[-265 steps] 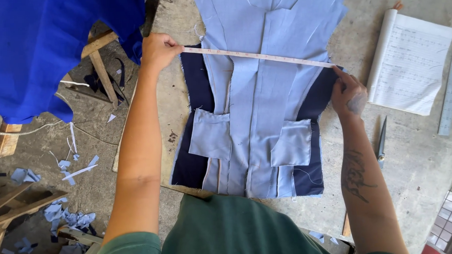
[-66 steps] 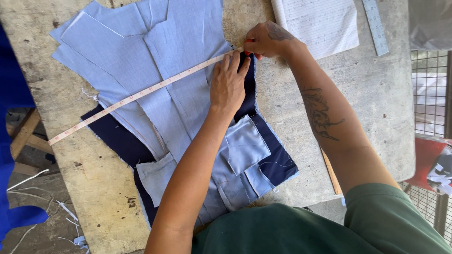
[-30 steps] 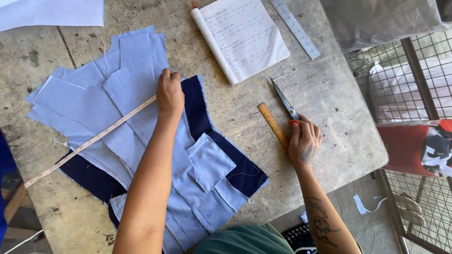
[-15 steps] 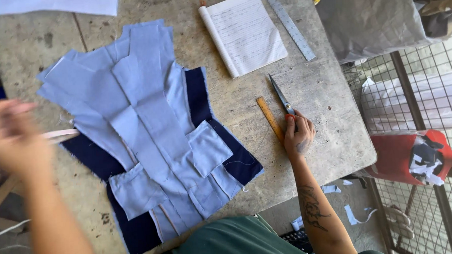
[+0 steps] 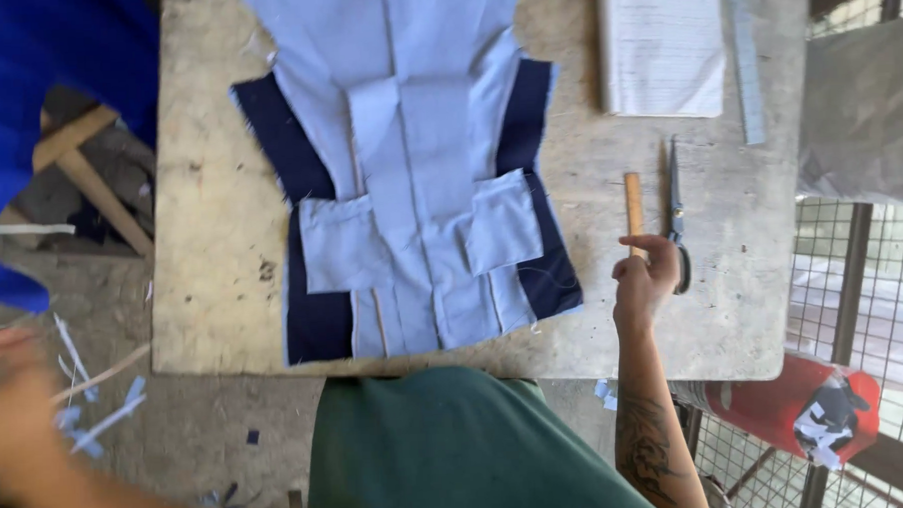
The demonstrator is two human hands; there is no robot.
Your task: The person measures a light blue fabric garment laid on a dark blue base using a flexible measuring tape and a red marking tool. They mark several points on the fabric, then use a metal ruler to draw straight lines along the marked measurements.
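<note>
Light blue cut fabric pieces [image 5: 418,165] lie stacked on navy pieces [image 5: 314,319] on a worn table [image 5: 222,262]. My right hand [image 5: 644,277] hovers over the table's right part with its fingers loosely curled and the index finger out, holding nothing. It is right next to the handle of the scissors [image 5: 675,211] and the near end of a short wooden stick [image 5: 633,203]. My left hand [image 5: 17,409] is blurred, low at the left and off the table. A pale measuring tape [image 5: 105,371] trails from it.
A lined notebook [image 5: 664,46] and a metal ruler [image 5: 745,58] lie at the far right of the table. Grey cloth [image 5: 861,99], wire mesh [image 5: 852,270] and a red object [image 5: 797,412] stand to the right. Blue fabric [image 5: 36,98], a wooden frame [image 5: 88,167] and floor scraps lie to the left.
My left hand has swung off the fabric, down to the left past the table edge, pulling the tape away. My right hand stays by the scissors. My view turned square to the table.
</note>
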